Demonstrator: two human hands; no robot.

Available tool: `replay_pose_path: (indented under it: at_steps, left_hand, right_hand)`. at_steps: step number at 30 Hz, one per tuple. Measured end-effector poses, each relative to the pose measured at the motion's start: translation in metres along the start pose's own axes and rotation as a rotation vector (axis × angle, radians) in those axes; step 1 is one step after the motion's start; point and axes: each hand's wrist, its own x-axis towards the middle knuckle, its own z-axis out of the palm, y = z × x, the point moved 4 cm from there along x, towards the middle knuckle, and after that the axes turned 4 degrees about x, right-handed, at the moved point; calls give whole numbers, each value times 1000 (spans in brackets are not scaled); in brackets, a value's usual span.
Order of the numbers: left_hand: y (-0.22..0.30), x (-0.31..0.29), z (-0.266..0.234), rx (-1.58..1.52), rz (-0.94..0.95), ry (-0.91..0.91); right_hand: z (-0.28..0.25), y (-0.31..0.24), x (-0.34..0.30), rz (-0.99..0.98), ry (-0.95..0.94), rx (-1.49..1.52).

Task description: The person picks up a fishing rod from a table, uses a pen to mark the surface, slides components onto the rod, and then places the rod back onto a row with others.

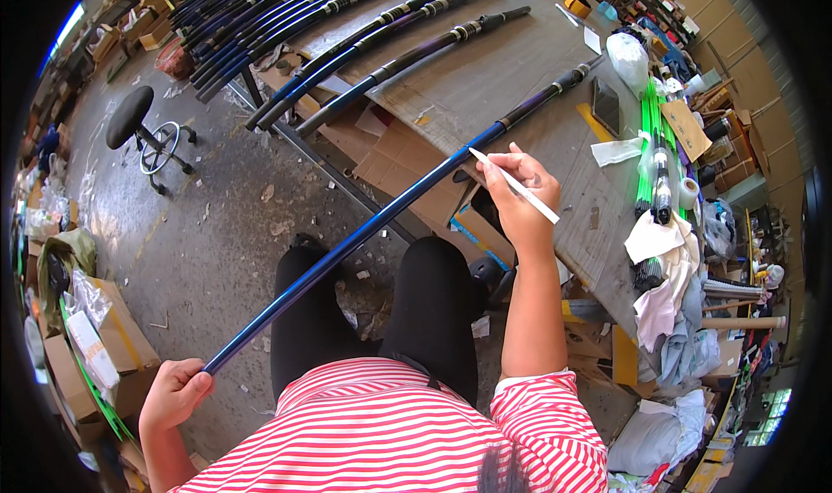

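Note:
A glossy blue and black fishing rod [373, 224] runs slantwise across my lap, its far end resting on the table. My left hand [176, 395] is closed around its near end at the lower left. In my right hand [520, 190] is a slim white pen-like stick [536, 202], pinched between thumb and fingers. Its pointed tip is at the rod's blue section, just short of the darker part; whether it touches cannot be made out. The fingers' undersides are hidden.
More fishing rods [407, 55] lie over the table's [555, 181] left edge, several bunched at the back. A dark phone [605, 107], green rods [648, 151] and cloths [663, 255] lie on the right. A black stool [130, 116] stands left; cardboard boxes [130, 328] sit lower left.

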Motion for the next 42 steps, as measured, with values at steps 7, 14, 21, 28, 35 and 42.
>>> replay_pose_path:
  at_steps: [7, 14, 21, 28, 35, 42]
  left_hand:
    - [-1, 0, 0, -31, 1, -4]
    - [-5, 1, 0, -58, -11, -14]
    - [-5, 4, -2, -52, -33, -27]
    - [-7, 3, 0, -75, -18, -60]
    - [-2, -3, 2, -79, 14, -39]
    - [21, -39, -4, 101, 100, 65]
  right_hand:
    - [-4, 7, -1, -2, -9, -8]
    - [0, 4, -1, -26, 29, 28]
    - [-25, -6, -8, -40, 225, -70]
    - [-147, -8, 40, -38, -59, -1362]
    - [-90, -16, 31, 225, -16, -493]
    - [-3, 42, 45, 726, 70, 551]
